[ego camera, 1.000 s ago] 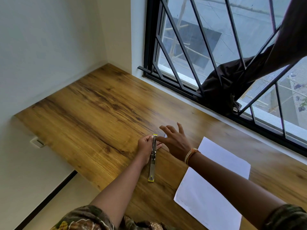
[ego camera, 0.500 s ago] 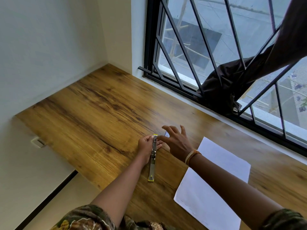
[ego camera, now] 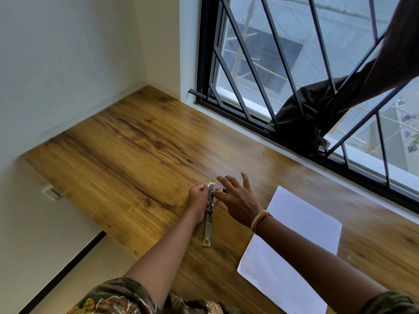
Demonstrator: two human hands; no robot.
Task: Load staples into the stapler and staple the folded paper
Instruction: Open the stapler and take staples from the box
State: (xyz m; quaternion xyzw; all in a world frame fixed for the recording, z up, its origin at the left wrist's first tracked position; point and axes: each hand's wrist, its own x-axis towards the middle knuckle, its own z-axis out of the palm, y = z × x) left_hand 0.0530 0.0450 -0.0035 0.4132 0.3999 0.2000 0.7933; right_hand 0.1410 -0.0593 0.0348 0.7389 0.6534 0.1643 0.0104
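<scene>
Because the slim metal stapler with yellow-green end caps (ego camera: 209, 215) lies swung open flat along the wooden desk (ego camera: 127, 155), we judge the loading step to be under way and unfinished, with the stapling left to do. Nearest to us, our patterned sleeves frame the bottom edge, and to the right the white sheet of paper (ego camera: 292, 250) lies smooth and flat on the desk, well apart from the stapler; we see no clear fold in it, though a faint dashed line runs along its near edge. Further out, the stapler's bare steel rail runs away from us, its near cap free on the wood and its far end in our grip. Our left hand (ego camera: 199, 199) is curled around that far end from the left, fingers clenched on the metal. Our right hand (ego camera: 238, 200), with thread bands at the wrist, reaches in from the right, thumb and forefinger touching the rail while the other fingers spread loose; whether they pinch a strip of staples is too small to tell. Beyond lies the grained, matt brown desk, then the black window grille (ego camera: 283, 75) with dark cloth (ego camera: 317, 114) draped through it.
</scene>
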